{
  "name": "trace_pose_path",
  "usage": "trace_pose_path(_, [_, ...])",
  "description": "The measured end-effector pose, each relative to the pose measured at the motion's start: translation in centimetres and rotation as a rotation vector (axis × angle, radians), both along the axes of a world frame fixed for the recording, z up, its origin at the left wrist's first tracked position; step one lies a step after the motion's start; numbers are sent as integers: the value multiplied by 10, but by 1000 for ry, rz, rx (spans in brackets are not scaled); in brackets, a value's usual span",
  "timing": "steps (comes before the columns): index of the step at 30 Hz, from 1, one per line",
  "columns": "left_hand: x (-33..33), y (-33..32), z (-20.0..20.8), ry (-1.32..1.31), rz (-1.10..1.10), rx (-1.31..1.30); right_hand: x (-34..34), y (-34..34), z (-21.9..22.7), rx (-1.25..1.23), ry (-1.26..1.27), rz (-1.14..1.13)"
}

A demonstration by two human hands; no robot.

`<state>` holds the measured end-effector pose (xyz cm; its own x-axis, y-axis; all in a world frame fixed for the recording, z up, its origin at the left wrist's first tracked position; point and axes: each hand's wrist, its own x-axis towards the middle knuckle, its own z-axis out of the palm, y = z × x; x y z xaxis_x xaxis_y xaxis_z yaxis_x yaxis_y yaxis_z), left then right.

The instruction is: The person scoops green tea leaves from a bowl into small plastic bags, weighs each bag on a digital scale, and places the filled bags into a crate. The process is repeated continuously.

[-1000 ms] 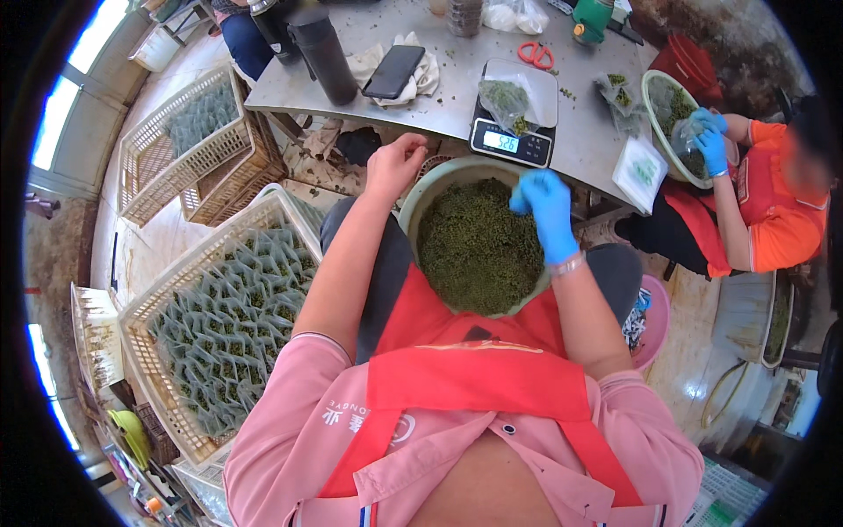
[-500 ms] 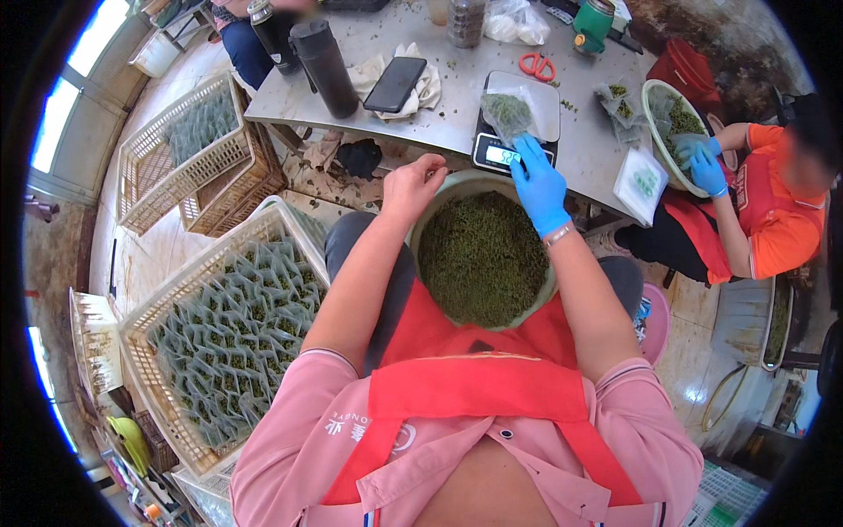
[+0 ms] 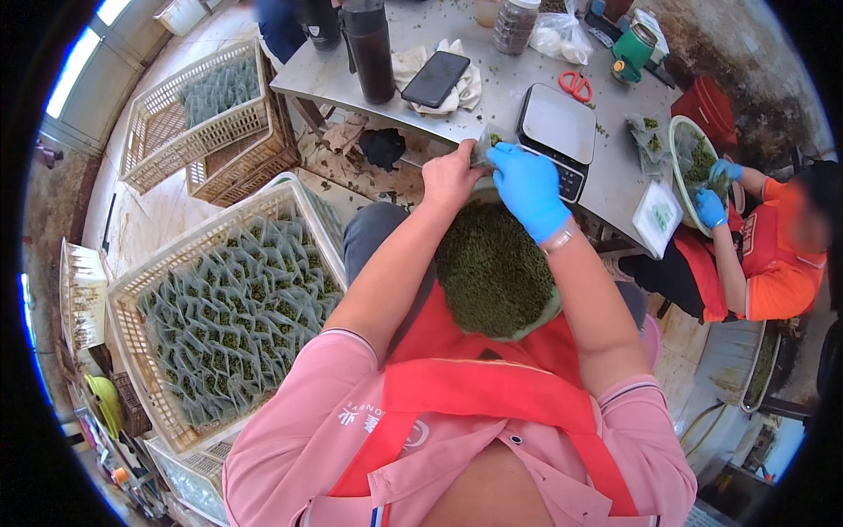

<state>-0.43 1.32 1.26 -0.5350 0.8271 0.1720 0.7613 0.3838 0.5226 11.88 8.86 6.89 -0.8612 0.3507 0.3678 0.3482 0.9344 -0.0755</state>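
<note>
Between my two hands, over the far rim of a large tub, is a small clear plastic bag (image 3: 481,155) with green granules in it. My left hand (image 3: 449,178), bare, pinches the bag's left side. Gloved in blue, my right hand (image 3: 530,188) grips it from the right, its fingers covering much of the bag. The tub of loose green granules (image 3: 496,268) rests in my lap, below the hands. Just beyond my right hand stands a digital scale (image 3: 558,125) on the metal table, its plate bare.
A crate (image 3: 123,351) packed with filled bags stands at my left; stacked crates (image 3: 145,167) lie behind it. On the table are a phone (image 3: 436,79), a dark flask (image 3: 369,53), red scissors (image 3: 576,86) and a jar (image 3: 515,28). At right, a co-worker (image 3: 777,250) works over a bowl (image 3: 674,167).
My right hand has lifted the bag off the scale and brought it left and nearer. My left hand has moved right and taken hold of it too. The view has shifted slightly.
</note>
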Motion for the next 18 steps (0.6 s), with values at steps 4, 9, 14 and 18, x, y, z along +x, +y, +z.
trace_pose_path(4, [1,-5,-4,57,-52,62,-12,4,-21,-141,-214,-86])
trace_pose_path(9, [-2,-7,3,5,-70,93,6,-27,21,-185,-37,-57])
trace_pose_path(14, [2,-9,-6,172,-160,172,-8,-2,-38,-410,-164,-151])
trace_pose_path(18, [3,-5,14,-12,-60,32,25,9,19,-943,127,88])
